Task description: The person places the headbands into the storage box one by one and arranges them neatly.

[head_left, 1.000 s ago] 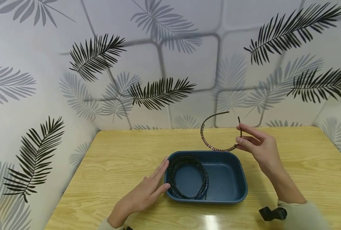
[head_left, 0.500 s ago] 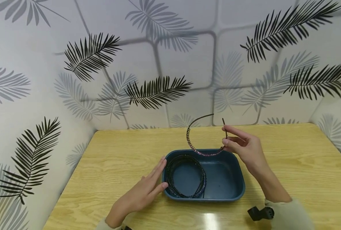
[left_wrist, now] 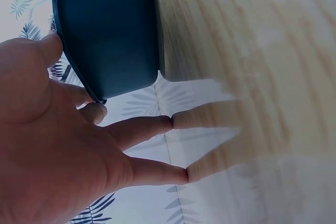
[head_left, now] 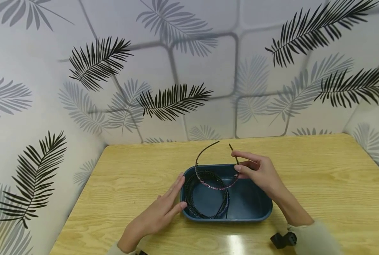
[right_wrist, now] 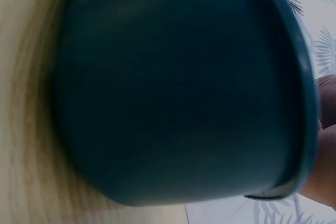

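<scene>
My right hand [head_left: 263, 177] pinches a thin dark headband [head_left: 212, 186] with pinkish glitter between thumb and fingers, near one end. Its curved front hangs over the left half of a dark blue rectangular bin [head_left: 250, 219], and its two ends point up and back. Several dark glittery headbands [head_left: 226, 207] lie stacked in the bin's left side. My left hand [head_left: 160, 214] rests at the bin's left end, fingers extended. In the left wrist view, its thumb and nearer fingers are at the rim while two fingertips [left_wrist: 181, 176] touch the table. The right wrist view shows mostly the bin's outer wall [right_wrist: 178, 93].
The bin stands on a light wood-grain table [head_left: 132, 170]. A pale wall [head_left: 205, 74] with a leaf pattern rises behind the table. A black device [head_left: 284, 240] is at the right sleeve.
My right hand has carried the headband left and down, from behind the bin's right part to over its left half. The left hand stays at the bin's left end. The view has shifted slightly.
</scene>
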Available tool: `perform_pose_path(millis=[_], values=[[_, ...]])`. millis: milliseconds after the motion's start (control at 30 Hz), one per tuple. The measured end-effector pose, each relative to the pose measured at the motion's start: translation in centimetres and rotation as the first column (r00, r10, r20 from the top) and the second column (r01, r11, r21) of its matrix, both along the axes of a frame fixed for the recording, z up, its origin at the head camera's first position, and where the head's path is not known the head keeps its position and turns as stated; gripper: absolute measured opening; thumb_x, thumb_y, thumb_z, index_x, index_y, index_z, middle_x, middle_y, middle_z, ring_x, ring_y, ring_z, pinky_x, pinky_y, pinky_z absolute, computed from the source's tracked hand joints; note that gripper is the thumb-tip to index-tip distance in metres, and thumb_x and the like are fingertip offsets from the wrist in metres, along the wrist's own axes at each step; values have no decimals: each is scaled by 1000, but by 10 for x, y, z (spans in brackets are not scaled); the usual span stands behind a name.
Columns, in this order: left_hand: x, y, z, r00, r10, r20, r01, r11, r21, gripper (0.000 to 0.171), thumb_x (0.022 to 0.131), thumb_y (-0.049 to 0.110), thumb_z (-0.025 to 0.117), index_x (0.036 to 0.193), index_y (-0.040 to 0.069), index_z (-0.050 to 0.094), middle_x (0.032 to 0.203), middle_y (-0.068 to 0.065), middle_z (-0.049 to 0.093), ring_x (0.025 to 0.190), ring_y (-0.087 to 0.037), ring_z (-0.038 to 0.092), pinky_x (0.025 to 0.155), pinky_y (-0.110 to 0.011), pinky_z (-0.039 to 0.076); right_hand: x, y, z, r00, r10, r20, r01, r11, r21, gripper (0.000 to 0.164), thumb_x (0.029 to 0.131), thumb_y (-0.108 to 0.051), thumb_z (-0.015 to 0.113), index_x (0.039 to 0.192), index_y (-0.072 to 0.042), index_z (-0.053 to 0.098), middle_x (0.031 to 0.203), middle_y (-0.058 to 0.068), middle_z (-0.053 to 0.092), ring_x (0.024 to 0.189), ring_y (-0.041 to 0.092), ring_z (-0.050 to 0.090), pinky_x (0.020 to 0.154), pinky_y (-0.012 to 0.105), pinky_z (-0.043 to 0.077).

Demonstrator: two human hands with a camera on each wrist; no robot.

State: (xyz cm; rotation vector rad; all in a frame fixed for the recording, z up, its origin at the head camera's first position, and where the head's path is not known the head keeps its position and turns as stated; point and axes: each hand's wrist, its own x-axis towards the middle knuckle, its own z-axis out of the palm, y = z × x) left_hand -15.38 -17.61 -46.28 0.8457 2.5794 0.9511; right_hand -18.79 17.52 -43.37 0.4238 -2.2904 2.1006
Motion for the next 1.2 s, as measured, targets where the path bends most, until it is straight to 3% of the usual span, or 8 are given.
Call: perform_pose_path(millis=[133,333,567,767,1000,1200], values=[[1,0,0,1000,7,1,-7,1000,0,72,111,46,41,167,28,0,173,6,-4,154,-24,15,104,-83,19,1,-7,-4,999,42,11,-42,999,-8,45,96,3,69,140,7,59,139,30,58,100,18,71,75,34,61],[3,-1,0,1000,9,11,-9,1000,-8,72,111,47,41,167,28,-1,172,10,-6,155,-24,14,104,-83,19,2,-18,-13,994,97,48,-96,995,-17,47,95,9,67,140,10,57,137,35,56,96,25,72,74,37,61],[2,-1,-1,1000,2,6,-2,1000,-5,72,111,49,39,167,28,-1,173,6,-4,155,-24,14,104,-83,19,4,-26,-17,995,98,30,-99,994,35,46,93,10,69,138,11,59,135,30,61,93,23,72,71,37,61],[1,-1,0,1000,-2,-4,2,1000,-5,72,111,48,39,167,27,-1,173,6,-4,155,-24,15,105,-82,19,5,-29,-17,992,122,46,-124,991,57,47,94,8,69,139,7,60,138,26,61,99,37,71,72,37,61],[1,-1,0,1000,-3,0,3,1000,-9,72,111,48,39,166,28,-2,172,7,-6,155,-24,14,105,-82,19,6,-29,-18,986,162,48,-165,982,88,47,95,7,69,140,4,60,138,25,61,100,43,69,73,37,61],[0,-1,1,1000,-1,8,1,1000,-8,72,111,49,39,166,29,-3,172,6,-5,155,-23,13,105,-83,18,6,-30,-18,985,165,55,-170,980,105,45,95,6,69,139,4,62,136,26,62,97,36,71,72,37,61]])
